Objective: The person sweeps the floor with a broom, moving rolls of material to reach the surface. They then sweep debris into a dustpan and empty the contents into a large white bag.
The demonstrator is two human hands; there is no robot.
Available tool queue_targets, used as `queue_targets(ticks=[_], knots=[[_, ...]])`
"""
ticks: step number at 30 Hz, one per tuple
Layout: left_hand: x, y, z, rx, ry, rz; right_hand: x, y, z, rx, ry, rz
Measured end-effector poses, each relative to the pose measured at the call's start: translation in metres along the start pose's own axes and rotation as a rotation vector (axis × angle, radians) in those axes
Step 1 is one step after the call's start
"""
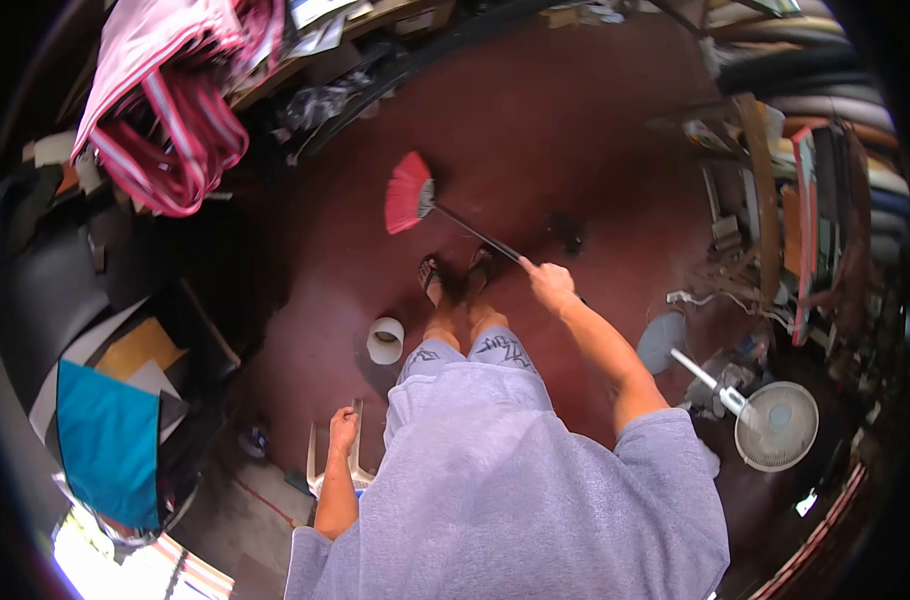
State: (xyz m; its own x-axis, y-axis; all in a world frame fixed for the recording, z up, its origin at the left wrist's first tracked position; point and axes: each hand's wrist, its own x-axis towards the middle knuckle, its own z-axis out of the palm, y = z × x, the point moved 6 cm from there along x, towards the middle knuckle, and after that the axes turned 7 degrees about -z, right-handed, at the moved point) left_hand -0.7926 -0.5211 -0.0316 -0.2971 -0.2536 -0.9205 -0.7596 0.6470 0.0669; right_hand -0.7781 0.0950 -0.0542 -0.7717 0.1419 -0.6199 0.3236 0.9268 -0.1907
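Observation:
My right hand (549,283) grips the dark handle of a broom whose red bristle head (409,193) rests on the dark red floor (535,140) ahead of my sandalled feet (455,275). My left hand (344,430) hangs at my side, fingers curled, holding nothing, just above a pale plastic stool (320,465). A grey shirt and grey printed shorts fill the lower middle of the view.
A white roll (385,340) stands on the floor by my left leg. A white fan (770,425) lies at the right. Pink-and-white striped fabric (175,100) hangs at upper left. Cluttered shelves (805,200) line the right; boards and a teal sheet (108,440) lean at left.

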Motion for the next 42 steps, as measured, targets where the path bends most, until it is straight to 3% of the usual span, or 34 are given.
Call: queue_targets(ticks=[1,5,11,16,20,24,27,30,32,34,37,39,42], knots=[[0.006,0.005,0.002,-0.011,-0.026,-0.014,-0.026,0.024,0.008,0.016,0.005,0.057],[0.025,0.081,0.008,0.071,-0.022,0.249,-0.133,0.087,0.032,0.025,-0.089,0.280],[0.010,0.224,0.021,0.152,-0.017,0.439,-0.263,0.111,0.044,0.118,-0.178,0.470],[0.000,0.285,0.054,0.305,-0.014,0.517,-0.306,0.078,-0.044,0.203,-0.081,0.454],[0.005,0.300,0.082,0.409,-0.016,0.564,-0.239,0.087,-0.077,0.244,0.092,0.320],[-0.025,0.315,0.107,0.404,0.013,0.573,-0.075,0.139,-0.072,0.319,0.354,0.145],[-0.086,0.336,0.125,0.531,0.092,0.613,0.042,0.190,-0.063,0.197,0.206,0.211],[-0.130,0.352,0.141,0.500,0.155,0.588,0.067,0.249,-0.050,0.288,0.127,0.354],[-0.121,0.333,0.148,0.489,0.094,0.508,0.030,0.282,-0.026,0.416,0.133,0.387],[-0.093,0.324,0.164,0.499,0.010,0.463,-0.037,0.303,-0.003,0.464,0.005,0.500],[-0.061,0.323,0.183,0.645,-0.114,0.483,-0.135,0.309,0.068,0.586,-0.037,0.649],[-0.070,0.346,0.204,0.675,-0.129,0.491,-0.196,0.296,0.096,0.597,0.054,0.677],[-0.087,0.397,0.237,0.698,-0.183,0.561,-0.264,0.267,0.132,0.646,0.000,0.769]])
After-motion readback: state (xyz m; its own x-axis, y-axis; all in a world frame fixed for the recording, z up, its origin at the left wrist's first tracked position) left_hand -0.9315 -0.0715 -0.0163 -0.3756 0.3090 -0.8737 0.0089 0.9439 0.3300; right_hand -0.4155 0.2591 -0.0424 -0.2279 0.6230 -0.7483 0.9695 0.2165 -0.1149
